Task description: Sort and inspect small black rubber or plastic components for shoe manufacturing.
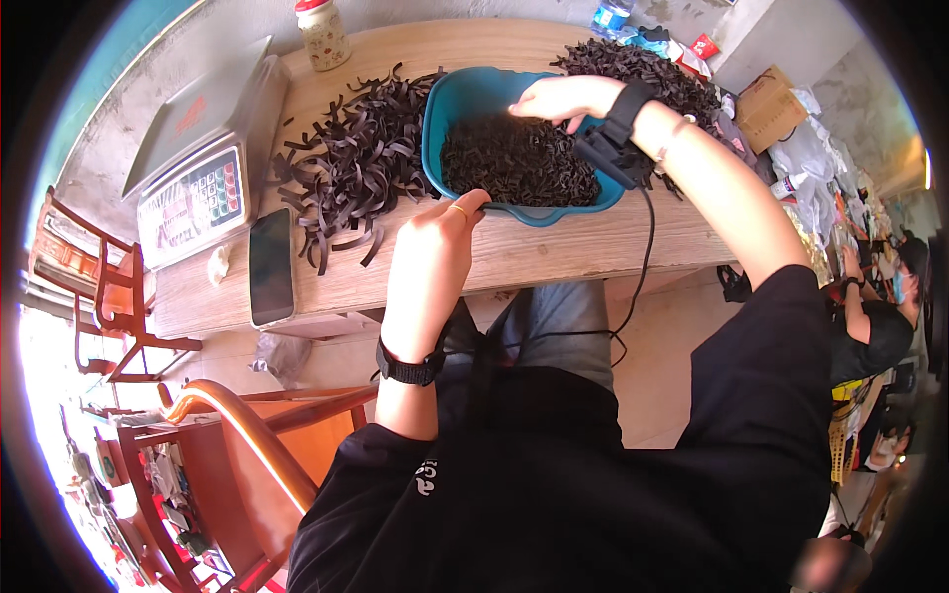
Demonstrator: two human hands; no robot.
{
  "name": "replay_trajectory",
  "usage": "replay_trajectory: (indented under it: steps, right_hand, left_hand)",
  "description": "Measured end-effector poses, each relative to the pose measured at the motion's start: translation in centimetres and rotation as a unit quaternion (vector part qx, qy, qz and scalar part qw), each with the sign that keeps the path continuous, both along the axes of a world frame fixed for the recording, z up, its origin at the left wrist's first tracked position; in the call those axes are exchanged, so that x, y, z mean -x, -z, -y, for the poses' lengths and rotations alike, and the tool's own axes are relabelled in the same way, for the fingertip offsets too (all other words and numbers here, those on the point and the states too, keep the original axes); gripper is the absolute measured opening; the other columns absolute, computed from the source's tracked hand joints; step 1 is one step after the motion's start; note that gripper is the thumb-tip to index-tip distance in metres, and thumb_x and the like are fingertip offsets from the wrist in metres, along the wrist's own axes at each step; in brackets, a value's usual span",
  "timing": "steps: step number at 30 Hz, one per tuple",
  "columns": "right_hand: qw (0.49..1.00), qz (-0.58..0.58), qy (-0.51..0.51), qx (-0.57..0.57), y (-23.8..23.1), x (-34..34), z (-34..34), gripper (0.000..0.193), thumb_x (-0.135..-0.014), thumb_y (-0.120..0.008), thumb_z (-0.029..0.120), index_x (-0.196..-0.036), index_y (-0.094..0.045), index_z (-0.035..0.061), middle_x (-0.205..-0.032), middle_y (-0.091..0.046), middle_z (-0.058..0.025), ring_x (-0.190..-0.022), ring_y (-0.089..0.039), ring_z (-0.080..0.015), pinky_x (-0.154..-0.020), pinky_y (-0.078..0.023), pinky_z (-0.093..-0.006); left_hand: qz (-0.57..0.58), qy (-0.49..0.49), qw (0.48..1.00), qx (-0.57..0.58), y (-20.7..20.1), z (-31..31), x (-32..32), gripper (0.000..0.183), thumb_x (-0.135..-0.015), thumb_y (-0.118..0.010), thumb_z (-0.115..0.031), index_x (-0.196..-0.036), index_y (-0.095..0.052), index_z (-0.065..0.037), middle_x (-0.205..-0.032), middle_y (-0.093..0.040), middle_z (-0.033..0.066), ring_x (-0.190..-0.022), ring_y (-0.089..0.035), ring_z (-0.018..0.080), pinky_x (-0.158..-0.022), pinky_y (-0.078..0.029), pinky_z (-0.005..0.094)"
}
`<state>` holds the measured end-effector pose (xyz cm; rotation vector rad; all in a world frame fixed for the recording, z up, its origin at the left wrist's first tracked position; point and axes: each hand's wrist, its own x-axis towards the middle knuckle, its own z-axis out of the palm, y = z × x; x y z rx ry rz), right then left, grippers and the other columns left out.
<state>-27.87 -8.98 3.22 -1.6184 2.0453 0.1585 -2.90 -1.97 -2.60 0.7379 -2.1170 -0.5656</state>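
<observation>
A teal plastic basin stands on the wooden table, partly filled with small dark brown or black pieces. My left hand, with a ring on one finger, grips the basin's near left rim. Over the basin's far side is my right hand, its fingers bent and drawn together above the dark pieces. Whatever those fingers may hold is too small or hidden to make out. Left of the basin lies a loose pile of dark strips. Another dark heap sits at the back right, partly behind my right forearm.
A phone lies near the table's front edge, beside a digital scale. A red-lidded jar and a water bottle stand at the back. A cardboard box is at right; a wooden chair is at lower left. Another person is far right.
</observation>
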Motion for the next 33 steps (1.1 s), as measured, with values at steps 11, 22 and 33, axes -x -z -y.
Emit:
replay_trajectory:
  steps: [11,22,33]
  right_hand:
    - [0.984,0.056,-0.163,0.044,1.8,-4.5,0.0,0.046,-0.091,-0.042,0.039,-0.097,-0.058,-0.0031,-0.091,-0.061,-0.0133,-0.074,-0.054,-0.0211,-0.064,-0.046,-0.0375]
    - [0.916,0.337,-0.208,0.062,1.3,-1.6,-3.6,0.028,-0.085,-0.054,0.021,-0.11,-0.061,0.008,-0.105,-0.053,-0.0042,-0.09,-0.051,-0.0155,-0.07,-0.047,-0.0288]
    - [0.948,0.28,-0.153,-0.011,-2.3,-3.4,-6.1,0.037,-0.082,-0.059,0.018,-0.111,-0.056,-0.0055,-0.102,-0.061,-0.0151,-0.086,-0.06,-0.018,-0.072,-0.054,-0.0286]
  left_hand:
    - [0.01,-0.005,1.0,-0.012,0.0,-0.2,0.2,0.018,-0.078,-0.061,-0.002,-0.096,-0.064,-0.003,-0.08,-0.063,0.0157,-0.066,-0.061,0.0269,-0.059,-0.046,0.0308]
    - [-0.008,-0.001,1.0,-0.028,0.4,-0.2,0.3,0.019,-0.079,-0.06,-0.002,-0.098,-0.064,-0.002,-0.082,-0.064,0.0161,-0.068,-0.063,0.0264,-0.061,-0.047,0.0298]
    - [-0.004,0.001,0.999,-0.042,0.1,-0.3,0.1,0.018,-0.08,-0.06,-0.004,-0.098,-0.064,-0.003,-0.084,-0.064,0.0167,-0.071,-0.063,0.0269,-0.063,-0.048,0.0305]
